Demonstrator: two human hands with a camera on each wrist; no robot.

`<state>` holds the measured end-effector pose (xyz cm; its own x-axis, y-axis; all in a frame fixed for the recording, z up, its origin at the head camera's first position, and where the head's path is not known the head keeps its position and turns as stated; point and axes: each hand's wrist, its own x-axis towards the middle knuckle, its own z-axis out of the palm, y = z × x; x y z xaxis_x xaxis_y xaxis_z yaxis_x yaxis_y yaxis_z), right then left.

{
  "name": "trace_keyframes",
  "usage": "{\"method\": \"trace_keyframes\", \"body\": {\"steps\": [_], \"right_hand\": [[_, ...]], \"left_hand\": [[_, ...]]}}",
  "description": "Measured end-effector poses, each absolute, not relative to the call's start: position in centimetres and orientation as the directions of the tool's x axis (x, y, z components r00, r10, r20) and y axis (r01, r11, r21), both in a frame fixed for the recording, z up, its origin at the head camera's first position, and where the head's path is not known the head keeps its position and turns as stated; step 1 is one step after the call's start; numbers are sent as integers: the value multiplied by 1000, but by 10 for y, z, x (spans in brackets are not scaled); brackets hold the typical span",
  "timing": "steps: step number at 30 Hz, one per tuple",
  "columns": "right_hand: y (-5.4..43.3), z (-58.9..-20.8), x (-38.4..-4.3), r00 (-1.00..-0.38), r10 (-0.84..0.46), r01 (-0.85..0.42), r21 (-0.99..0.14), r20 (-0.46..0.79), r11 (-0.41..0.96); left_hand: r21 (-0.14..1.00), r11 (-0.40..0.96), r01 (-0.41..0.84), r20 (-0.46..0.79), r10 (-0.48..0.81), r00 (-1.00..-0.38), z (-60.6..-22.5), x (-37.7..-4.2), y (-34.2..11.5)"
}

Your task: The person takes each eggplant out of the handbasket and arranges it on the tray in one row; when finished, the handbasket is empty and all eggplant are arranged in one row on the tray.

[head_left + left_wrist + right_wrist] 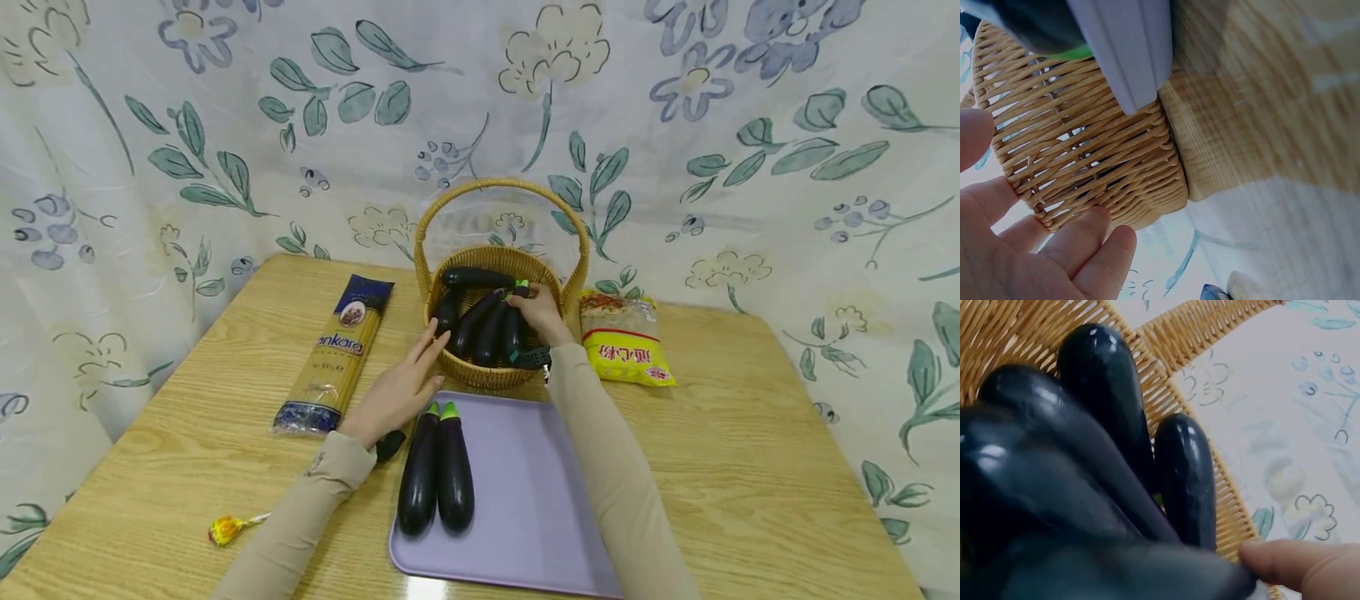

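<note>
1. The right hand (542, 317) reaches over the wicker basket (487, 377) and pinches the stem end of an eggplant (513, 333), which lies inside along the basket's right side.
2. In the right wrist view, the thumb meets the tip of that eggplant, with the others close behind it.
3. The left hand (397, 396) has its fingers extended and slightly spread, touching the basket's front left rim; it grasps no eggplant.
4. Four more dark purple eggplants are in the basket: one lies crosswise at the back (476, 277), one is at the left near the left fingertips, and two lie slanting side by side in the middle.
5. The basket stands upright on the wooden table (735, 467), its tall arched handle (498, 183) rising above.
6. A lavender tray (525, 492) lies just in front of the basket, under the right forearm. Two eggplants (437, 475) rest along its left side, touching, their green stem ends toward the basket.
7. Left of the basket lies an Ankara spaghetti packet (330, 358); right of it, a yellow macaroni bag (624, 340).
8. A yellow-wrapped lollipop (225, 530) lies beside the left sleeve.
9. A floral curtain (480, 108) hangs behind.
</note>
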<state>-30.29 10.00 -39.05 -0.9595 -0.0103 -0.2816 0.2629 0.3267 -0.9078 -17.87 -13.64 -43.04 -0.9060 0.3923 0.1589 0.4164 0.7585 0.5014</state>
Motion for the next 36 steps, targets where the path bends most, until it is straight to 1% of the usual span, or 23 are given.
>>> {"method": "trace_keyframes", "body": {"steps": [5, 10, 16, 25, 36], "right_hand": [[103, -383, -299, -963, -10, 255, -923, -269, 287], [104, -377, -296, -957, -39, 266, -923, -287, 278], [104, -372, -293, -959, -35, 263, -931, -281, 252], [101, -363, -286, -956, -62, 276, -952, -286, 132], [98, -361, -275, -953, -112, 270, -958, -281, 100]], "left_hand": [[498, 762, 414, 156, 390, -907, -431, -179, -136], [501, 762, 410, 152, 390, -908, -430, -179, -136], [498, 765, 409, 147, 390, -909, -431, -180, -136], [511, 757, 407, 142, 393, -909, -429, -179, -136], [505, 759, 411, 144, 396, -907, -428, -179, -136]]}}
